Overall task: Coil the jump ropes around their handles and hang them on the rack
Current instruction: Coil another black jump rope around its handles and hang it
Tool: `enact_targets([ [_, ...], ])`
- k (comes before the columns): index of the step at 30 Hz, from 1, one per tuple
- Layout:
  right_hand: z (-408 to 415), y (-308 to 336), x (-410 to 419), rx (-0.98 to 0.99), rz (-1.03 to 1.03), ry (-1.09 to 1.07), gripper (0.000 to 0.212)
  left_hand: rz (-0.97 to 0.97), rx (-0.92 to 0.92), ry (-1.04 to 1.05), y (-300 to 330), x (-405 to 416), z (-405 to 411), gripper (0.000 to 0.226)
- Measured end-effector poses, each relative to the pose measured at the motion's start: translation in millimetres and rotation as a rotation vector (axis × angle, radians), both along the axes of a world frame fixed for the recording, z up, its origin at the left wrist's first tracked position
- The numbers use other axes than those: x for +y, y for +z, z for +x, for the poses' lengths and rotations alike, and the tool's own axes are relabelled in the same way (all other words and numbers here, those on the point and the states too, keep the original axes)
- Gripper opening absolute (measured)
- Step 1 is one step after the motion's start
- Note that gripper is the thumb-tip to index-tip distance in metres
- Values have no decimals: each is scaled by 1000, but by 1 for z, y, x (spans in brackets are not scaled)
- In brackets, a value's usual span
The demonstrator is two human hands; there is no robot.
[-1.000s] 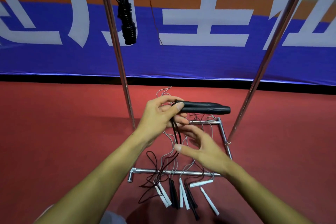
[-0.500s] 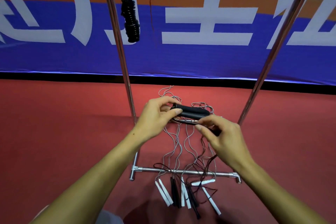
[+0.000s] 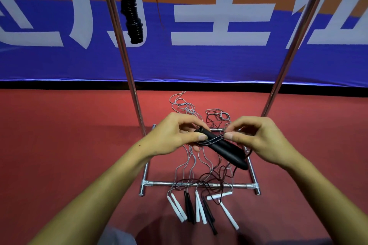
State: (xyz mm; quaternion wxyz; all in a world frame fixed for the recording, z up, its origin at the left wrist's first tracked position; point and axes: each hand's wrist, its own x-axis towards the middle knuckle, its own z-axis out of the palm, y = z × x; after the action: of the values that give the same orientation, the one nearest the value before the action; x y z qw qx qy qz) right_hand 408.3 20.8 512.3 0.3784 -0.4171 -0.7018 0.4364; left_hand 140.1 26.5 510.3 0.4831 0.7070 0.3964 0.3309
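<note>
I see one coiled rope (image 3: 133,14) hung. My left hand (image 3: 175,135) grips the black handles (image 3: 223,148); my right hand (image 3: 256,137) pinches cord (image 3: 214,139) just beyond its fingertips. Several ropes (image 3: 199,205) remain below.

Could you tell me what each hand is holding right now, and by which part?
The left hand grips the pair of black plastic jump-rope handles at their far end; the right hand pinches the thin black cord crossing them.

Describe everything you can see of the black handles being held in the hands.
The black handles are two smooth, matt, rounded sticks held side by side, slanting down to the right above the rack's base. The left hand grips their upper end; the right hand pinches thin dark cord laid across them. More cord trails down to the floor.
</note>
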Motion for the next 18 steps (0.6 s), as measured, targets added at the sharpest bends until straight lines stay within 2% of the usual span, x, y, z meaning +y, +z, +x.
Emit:
enact_targets([
  [5,3,-2,0,125,-222,74,10,-114,-55,-137,5,-5,1,20],
  [10,-7,-7,-4,329,-375,126,8,-156,-161,-180,13,-10,1,24],
  [13,-19,-9,-5,361,-345,69,12,-173,-244,-129,16,-13,1,28],
  [15,-30,-16,-5,458,-312,10,19,-196,-299,-63,18,-15,3,28],
  [17,-41,-27,-7,551,-257,-63,5,-242,-367,31,17,-16,5,26],
  [18,-45,-33,-8,551,-217,-103,11,-275,-408,82,17,-15,6,25],
])
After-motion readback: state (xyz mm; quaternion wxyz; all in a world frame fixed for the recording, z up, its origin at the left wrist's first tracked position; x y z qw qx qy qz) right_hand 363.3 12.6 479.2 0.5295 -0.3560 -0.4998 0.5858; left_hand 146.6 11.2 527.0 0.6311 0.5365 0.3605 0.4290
